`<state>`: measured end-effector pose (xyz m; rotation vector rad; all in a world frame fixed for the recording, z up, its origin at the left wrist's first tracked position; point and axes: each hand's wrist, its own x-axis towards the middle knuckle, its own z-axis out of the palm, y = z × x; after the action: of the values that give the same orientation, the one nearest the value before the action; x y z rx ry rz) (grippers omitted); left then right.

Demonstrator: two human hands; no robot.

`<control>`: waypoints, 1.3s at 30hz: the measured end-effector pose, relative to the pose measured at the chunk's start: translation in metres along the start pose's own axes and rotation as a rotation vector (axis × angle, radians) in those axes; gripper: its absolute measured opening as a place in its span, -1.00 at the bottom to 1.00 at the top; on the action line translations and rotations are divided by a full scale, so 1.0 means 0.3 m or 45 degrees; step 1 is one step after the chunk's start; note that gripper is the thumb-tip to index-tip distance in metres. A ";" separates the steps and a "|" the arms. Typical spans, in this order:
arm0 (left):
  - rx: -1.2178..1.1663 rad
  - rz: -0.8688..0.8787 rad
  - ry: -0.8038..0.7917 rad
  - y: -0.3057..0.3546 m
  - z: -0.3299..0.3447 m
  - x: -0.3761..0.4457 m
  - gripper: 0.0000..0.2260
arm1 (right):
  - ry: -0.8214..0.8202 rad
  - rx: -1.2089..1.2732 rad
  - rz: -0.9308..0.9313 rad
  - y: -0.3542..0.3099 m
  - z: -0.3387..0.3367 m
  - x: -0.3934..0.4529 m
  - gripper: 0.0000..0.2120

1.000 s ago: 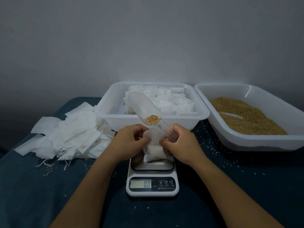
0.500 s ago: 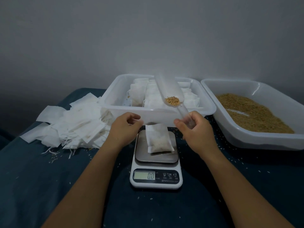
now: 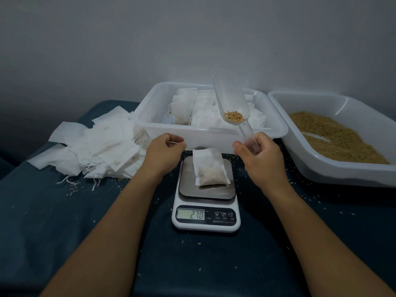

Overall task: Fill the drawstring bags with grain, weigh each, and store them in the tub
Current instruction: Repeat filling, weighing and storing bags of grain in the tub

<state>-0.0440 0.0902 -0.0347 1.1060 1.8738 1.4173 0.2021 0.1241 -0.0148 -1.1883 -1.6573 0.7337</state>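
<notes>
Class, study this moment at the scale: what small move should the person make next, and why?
Probably lift the bag off the scale with the left hand and set it in the tub. The bag lies alone on the pan, the display shows a reading, and the right hand holds the scoop, with some grain in it.
</notes>
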 end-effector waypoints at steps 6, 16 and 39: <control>0.025 0.000 -0.018 0.006 -0.001 -0.003 -0.95 | -0.007 -0.005 0.007 -0.002 0.001 0.000 -0.71; 0.128 0.058 -0.115 0.017 0.004 -0.025 -0.95 | -0.009 -0.005 -0.019 -0.006 -0.012 0.003 -0.75; 0.118 0.406 -0.237 0.069 0.018 -0.088 -0.79 | -0.289 -1.384 0.575 0.220 -0.528 0.429 -0.68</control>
<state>-0.0201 0.0728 -0.0181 1.5824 1.7003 1.3478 0.3610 0.2599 0.0333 -2.3557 -2.0635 0.1646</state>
